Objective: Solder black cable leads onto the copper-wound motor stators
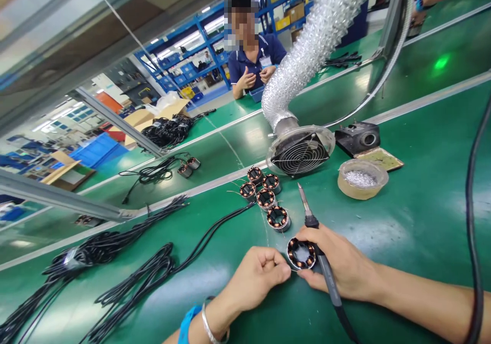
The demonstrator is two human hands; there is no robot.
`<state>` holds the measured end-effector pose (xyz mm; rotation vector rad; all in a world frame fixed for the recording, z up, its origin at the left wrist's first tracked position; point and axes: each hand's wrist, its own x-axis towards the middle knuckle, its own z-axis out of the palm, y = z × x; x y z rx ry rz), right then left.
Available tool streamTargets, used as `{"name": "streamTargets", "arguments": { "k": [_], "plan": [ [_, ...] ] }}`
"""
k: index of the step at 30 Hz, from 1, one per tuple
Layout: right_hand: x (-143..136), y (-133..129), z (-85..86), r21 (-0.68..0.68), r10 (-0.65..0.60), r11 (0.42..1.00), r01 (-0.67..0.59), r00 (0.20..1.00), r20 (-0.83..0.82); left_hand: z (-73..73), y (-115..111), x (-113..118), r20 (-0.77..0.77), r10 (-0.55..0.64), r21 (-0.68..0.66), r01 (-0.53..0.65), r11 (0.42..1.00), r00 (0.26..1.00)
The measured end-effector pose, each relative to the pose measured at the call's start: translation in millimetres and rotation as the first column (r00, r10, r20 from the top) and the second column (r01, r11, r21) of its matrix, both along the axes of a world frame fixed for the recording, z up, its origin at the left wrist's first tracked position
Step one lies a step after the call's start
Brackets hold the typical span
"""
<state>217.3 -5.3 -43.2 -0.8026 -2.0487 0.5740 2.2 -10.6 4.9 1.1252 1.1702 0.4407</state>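
Note:
Above the green bench, a copper-wound motor stator (291, 256) is held between the thumb and fingers of my right hand (347, 262). That same hand also grips a soldering iron (329, 277), its bare tip pointing up and away from me. My left hand (263, 271), closed in a pinch at the stator's lower left edge, has a thin wire (294, 271) between thumb and finger. Just beyond lie several more stators (278, 218) in a cluster, and black cables (215, 229) run up to them from the left.
A fume extractor fan (301, 155) hangs from a silver duct (307, 42). To its right are a tub of metal shavings (362, 179) and a black iron holder (358, 138). Cable bundles (95, 249) cover the left side. A co-worker (253, 60) sits across the bench.

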Motion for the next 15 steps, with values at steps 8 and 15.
{"name": "streamTargets", "arguments": {
  "k": [8, 15],
  "plan": [
    [1, -2, -6.1, -0.018, -0.012, 1.000, 0.012, 1.000, -0.005, -2.8, -21, 14, 0.134, 0.071, -0.245, -0.037, 0.969, 0.988],
    [8, 5, 0.7, 0.058, -0.093, 0.994, 0.092, 0.996, 0.005, 18.5, 41, -50, -0.672, 0.224, 0.463, 0.165, 0.871, 0.706]
  ]
}}
